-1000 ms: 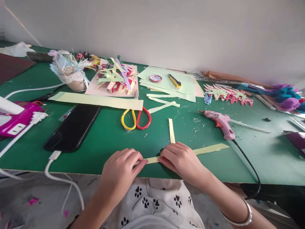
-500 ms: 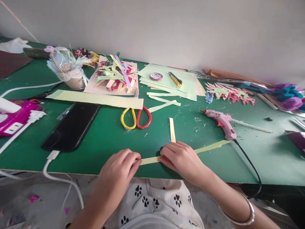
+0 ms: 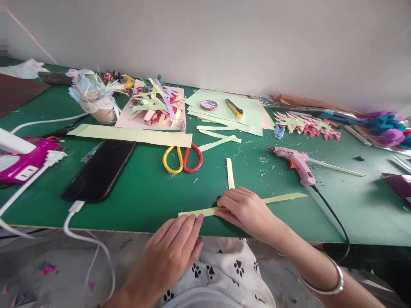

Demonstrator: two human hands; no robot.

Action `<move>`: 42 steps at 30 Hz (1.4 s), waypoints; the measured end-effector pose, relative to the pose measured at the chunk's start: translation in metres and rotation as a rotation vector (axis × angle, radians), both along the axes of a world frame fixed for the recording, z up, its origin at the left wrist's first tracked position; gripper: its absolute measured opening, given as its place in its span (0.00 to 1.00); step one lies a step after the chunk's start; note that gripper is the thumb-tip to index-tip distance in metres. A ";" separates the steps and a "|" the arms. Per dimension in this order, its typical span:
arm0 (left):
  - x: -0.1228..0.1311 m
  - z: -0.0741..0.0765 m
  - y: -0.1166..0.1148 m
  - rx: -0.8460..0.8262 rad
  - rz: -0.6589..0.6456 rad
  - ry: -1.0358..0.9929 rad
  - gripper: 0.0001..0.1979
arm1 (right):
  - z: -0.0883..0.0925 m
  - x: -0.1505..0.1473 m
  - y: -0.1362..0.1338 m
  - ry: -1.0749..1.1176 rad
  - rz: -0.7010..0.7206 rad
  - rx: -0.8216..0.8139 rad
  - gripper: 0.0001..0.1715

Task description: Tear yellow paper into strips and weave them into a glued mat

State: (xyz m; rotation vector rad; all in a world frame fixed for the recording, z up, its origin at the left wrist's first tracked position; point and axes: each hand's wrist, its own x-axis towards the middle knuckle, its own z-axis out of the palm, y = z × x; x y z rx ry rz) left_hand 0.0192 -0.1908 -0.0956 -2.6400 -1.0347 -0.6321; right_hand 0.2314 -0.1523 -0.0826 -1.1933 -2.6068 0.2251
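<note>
So, a narrow yellow strip is laid along the bench's near edge, around the middle, and it's being worked with both hands. Its left end is pressed down by the left hand, with the fingers laid out nearly straight and side by side, and the thumb held apart below, so nothing's really clasped there. Further along, the strip is covered by the right hand, fingers kinda curled; whether it's pinched or just pinned flat can't be told. The tail end is left poking out toward the bench's right side, just short of a pink glue gun. A short strip is seen sticking out past the right hand's knuckles, pointed at the back edge.

Scissors are parked behind the hands, blades mostly hidden by a wide pale strip, which is also laid across the top of a black phone toward the bench's left side. Nearer the back edge, a yellow cutter and a small round tin are set on green sheets.
</note>
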 end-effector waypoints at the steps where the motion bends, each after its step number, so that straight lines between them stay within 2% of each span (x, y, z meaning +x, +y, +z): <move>1: 0.001 -0.001 -0.002 -0.009 0.004 -0.019 0.15 | 0.001 0.004 0.000 0.013 0.010 -0.006 0.14; 6: 0.004 -0.004 -0.006 -0.005 0.058 -0.053 0.17 | 0.006 0.027 -0.003 0.050 0.015 -0.117 0.12; 9: 0.005 -0.003 -0.006 0.016 0.087 -0.033 0.17 | 0.007 0.031 -0.004 0.072 0.011 -0.150 0.13; 15: 0.020 -0.006 -0.009 -0.003 -0.006 -0.028 0.19 | 0.005 0.013 -0.004 0.062 0.032 -0.110 0.17; 19: 0.029 -0.014 -0.010 -0.028 0.018 -0.010 0.20 | 0.004 0.007 -0.002 0.077 0.029 -0.115 0.16; 26: 0.028 -0.019 -0.008 -0.081 0.038 -0.021 0.20 | 0.002 0.026 -0.004 0.082 -0.010 -0.112 0.14; 33: 0.034 -0.017 -0.011 -0.109 0.089 -0.012 0.20 | 0.002 0.047 -0.003 0.018 -0.034 -0.078 0.16; 42: 0.040 -0.012 -0.011 -0.118 0.121 0.004 0.21 | -0.002 0.050 0.000 0.006 -0.023 -0.025 0.18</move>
